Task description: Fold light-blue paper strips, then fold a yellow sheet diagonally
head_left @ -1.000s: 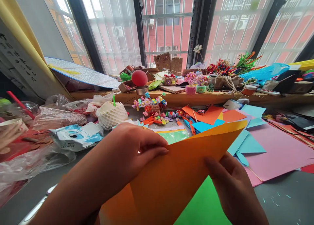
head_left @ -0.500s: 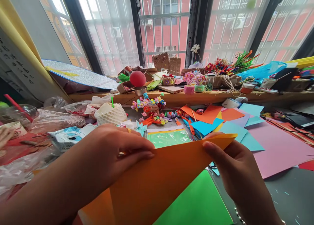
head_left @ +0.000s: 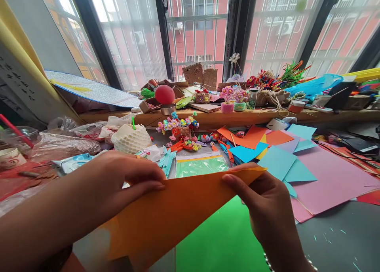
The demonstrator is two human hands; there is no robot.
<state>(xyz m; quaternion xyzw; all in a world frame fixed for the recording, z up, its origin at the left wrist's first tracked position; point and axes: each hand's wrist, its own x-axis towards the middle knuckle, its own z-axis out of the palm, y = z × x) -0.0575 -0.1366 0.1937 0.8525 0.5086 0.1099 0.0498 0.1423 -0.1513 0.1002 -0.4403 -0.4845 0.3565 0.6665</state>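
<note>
A folded sheet of orange paper (head_left: pixel 175 208) is held up in front of me by both hands. My left hand (head_left: pixel 118 181) pinches its top folded edge between thumb and fingers, left of the middle. At the pointed right corner, my right hand (head_left: pixel 264 200) grips the paper, thumb on the near face and fingers behind. The lower left part of the sheet is blurred. Beneath it lies a bright green sheet (head_left: pixel 219 240), partly covered by the orange one. Behind the top edge is a clear packet of green paper (head_left: pixel 202 166).
Pink sheets (head_left: pixel 329 181), light blue paper pieces (head_left: pixel 277 163) and orange-red paper (head_left: pixel 252 137) lie at right. Plastic bags (head_left: pixel 67 145), a white foam-netted item (head_left: pixel 132 139) and a paper cup (head_left: pixel 12 158) stand at left. Yarn flowers (head_left: pixel 178 127) sit before the crowded windowsill (head_left: pixel 204 116).
Both hands and the orange paper have moved left and slightly nearer. More of the green sheet below shows. Both hands keep their hold on the orange paper.
</note>
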